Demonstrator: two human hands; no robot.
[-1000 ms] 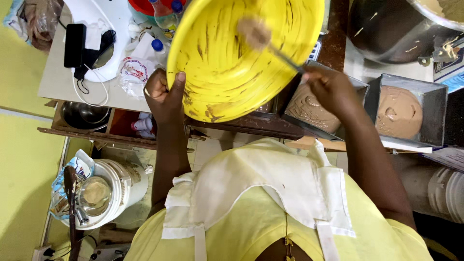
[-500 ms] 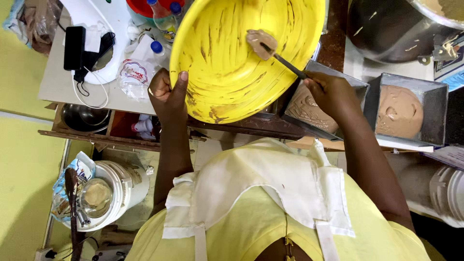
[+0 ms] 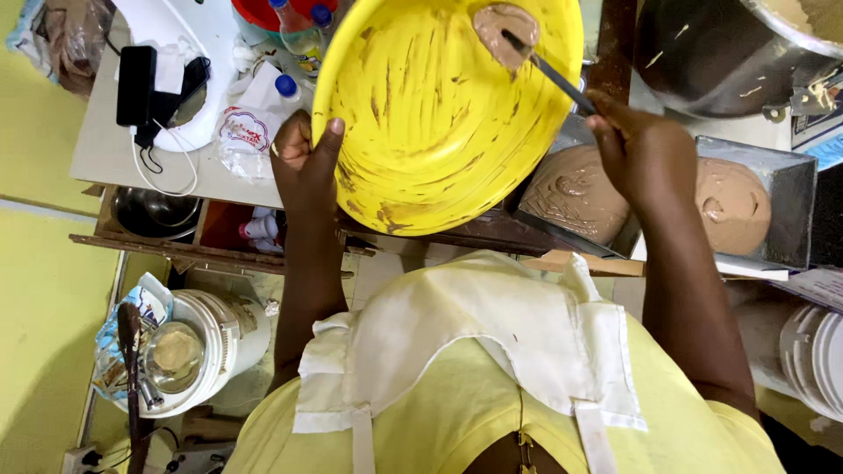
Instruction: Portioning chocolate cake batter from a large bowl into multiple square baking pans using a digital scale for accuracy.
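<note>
Left hand (image 3: 303, 162) grips rim of yellow mixing bowl (image 3: 439, 114), bowl tilted up on edge, thumb inside rim. Right hand (image 3: 645, 154) closed round spatula (image 3: 527, 48) handle, blade at bowl's upper wall, loaded with brown batter. Below bowl: two metal loaf tins on desk, near tin (image 3: 575, 193) and far tin (image 3: 746, 206), both filled with batter. Risk: batter lump slides off blade, lands on desk edge rather than tin. Bowl smeared, held by one hand only; slick rim could slip. Bottles (image 3: 299, 39) crowded behind bowl, could be knocked.
</note>
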